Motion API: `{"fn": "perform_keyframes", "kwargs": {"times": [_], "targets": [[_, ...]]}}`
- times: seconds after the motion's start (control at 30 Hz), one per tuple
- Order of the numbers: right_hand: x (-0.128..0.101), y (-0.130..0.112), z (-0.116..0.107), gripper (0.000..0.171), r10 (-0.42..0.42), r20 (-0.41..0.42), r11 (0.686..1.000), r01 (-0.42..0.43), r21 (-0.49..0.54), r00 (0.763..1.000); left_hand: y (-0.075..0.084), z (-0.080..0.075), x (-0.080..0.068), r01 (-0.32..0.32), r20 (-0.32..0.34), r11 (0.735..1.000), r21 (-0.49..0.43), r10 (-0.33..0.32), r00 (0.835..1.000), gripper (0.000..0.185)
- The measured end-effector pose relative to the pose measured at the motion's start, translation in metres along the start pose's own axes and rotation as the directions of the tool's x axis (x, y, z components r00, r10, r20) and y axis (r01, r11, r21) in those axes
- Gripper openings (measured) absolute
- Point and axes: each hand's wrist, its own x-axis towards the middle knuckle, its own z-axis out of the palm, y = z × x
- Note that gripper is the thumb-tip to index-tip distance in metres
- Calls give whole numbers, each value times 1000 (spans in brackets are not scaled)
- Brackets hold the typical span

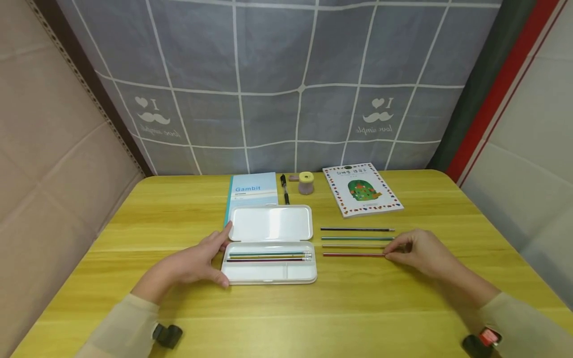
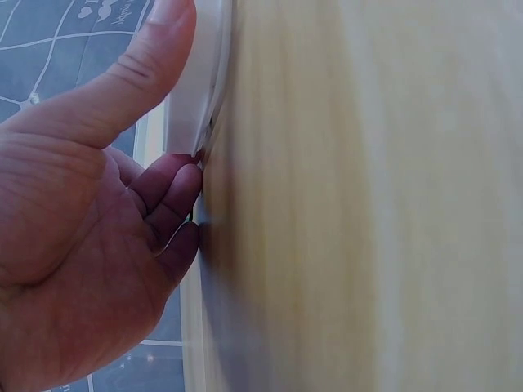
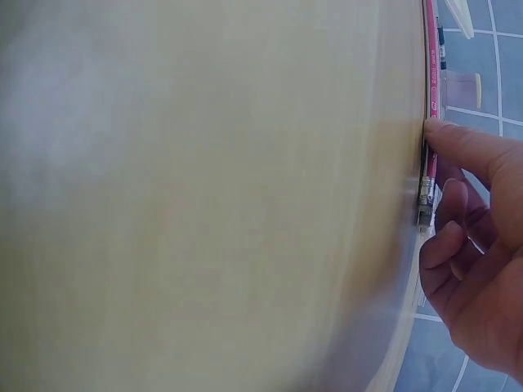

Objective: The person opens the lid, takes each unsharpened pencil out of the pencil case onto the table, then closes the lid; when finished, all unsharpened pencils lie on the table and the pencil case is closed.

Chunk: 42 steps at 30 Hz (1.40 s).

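Note:
An open white pencil case (image 1: 268,274) lies mid-table, its lid (image 1: 270,223) folded back, with several pencils (image 1: 268,256) in the tray. My left hand (image 1: 218,253) grips the case's left end, thumb on the near corner; in the left wrist view the hand (image 2: 181,98) has its thumb on the white case (image 2: 192,106). Right of the case lie a dark pencil (image 1: 358,229), a green pencil (image 1: 358,238), a brown pencil (image 1: 353,246) and a red pencil (image 1: 353,254). My right hand (image 1: 388,253) pinches the red pencil's right end; the right wrist view shows the hand (image 3: 440,163) at the red pencil (image 3: 431,73).
Along the back of the yellow wooden table (image 1: 358,308) are a light blue Gambit notebook (image 1: 252,191), a black pen (image 1: 284,188), a small eraser (image 1: 293,177), a yellow-topped sharpener (image 1: 306,182) and a picture book (image 1: 361,189). A grey checked curtain hangs behind.

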Motion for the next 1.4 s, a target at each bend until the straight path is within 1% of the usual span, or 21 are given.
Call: {"fn": "perform_keyframes", "kwargs": {"times": [0.27,0.47,0.6,0.77,0.83,0.97,1.13,1.4], "targets": [[-1,-1,2,7,-3,-11,1000,2,-16,1000,1,0,-1,-3,0,1000,-6,3,1000,142],[-1,-2,4,8,-4,-46,999,2,-47,999,-1,0,-1,-7,2,1000,-7,7,1000,142],[-1,-4,4,8,23,-64,998,-26,-50,998,-1,1,-1,-7,3,1000,-10,7,1000,142],[1,-9,5,19,39,-84,999,-40,-12,996,-1,1,-2,-2,5,1000,-13,2,1000,142],[3,-12,5,25,40,-93,999,-39,8,995,-1,2,-2,0,5,1000,-11,0,1000,142],[6,-21,8,28,46,-95,998,-41,54,994,-2,2,-2,4,4,1000,-7,-4,1000,141],[15,-35,16,27,49,-66,993,-41,115,997,-1,2,-3,3,2,1000,4,-3,1000,141],[37,-65,34,33,13,-11,991,-12,137,1000,-2,0,0,-11,-7,1000,21,12,1000,141]]}}
